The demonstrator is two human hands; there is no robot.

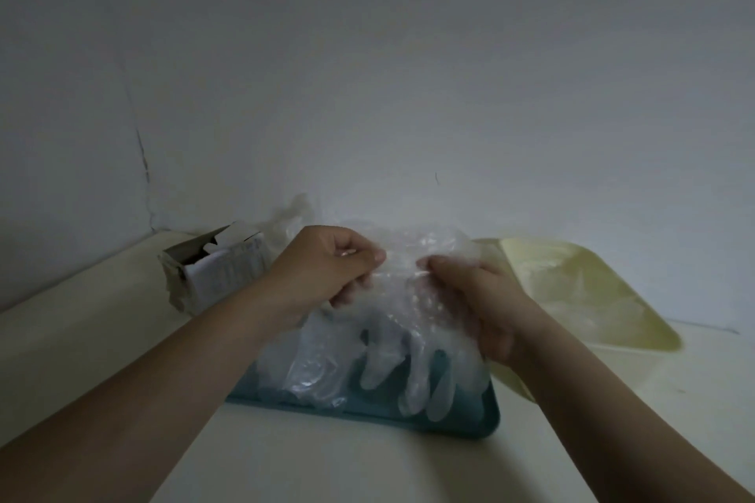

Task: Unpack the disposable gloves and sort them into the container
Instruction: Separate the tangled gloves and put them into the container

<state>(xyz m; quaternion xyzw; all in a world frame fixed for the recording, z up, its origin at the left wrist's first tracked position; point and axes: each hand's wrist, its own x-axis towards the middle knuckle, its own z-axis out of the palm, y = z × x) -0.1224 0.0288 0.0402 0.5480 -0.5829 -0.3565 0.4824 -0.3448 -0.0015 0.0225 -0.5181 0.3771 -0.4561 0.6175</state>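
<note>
Light is dim and fine detail is soft. Both hands are raised over the desk (310, 461), close together but not touching.

Left hand (327, 270): fingers (374, 255) curled in, with the thumb tip pressed forward, pinching the top edge of a bunch of clear gloves (421, 339).

Right hand (474, 298): fingers (434, 263) curled round the same bunch from its right side, pinching the top edge just beside the left thumb. The film lies over part of this hand.

The bunch hangs between the two hands with the glove fingers pointing down. Their tips reach over the teal container (449, 427) — I cannot tell whether they touch its floor.

The teal container lies flat on the desk directly below the hands, with its near rim in plain view. A crumpled heap of gloves (310, 374) lies in its left part, under the left wrist.

A torn cardboard box (212, 270) stands on the desk to the left and further back, its top flaps open. It sits just beside the left forearm. More clear film (295, 212) shows behind the box, against the wall (367, 53) — its outline is too faint to make out.

A yellow tray (592, 290) sits to the right, with its near left part hidden behind the right hand and forearm. The wall has a thin crack on the left side.
</note>
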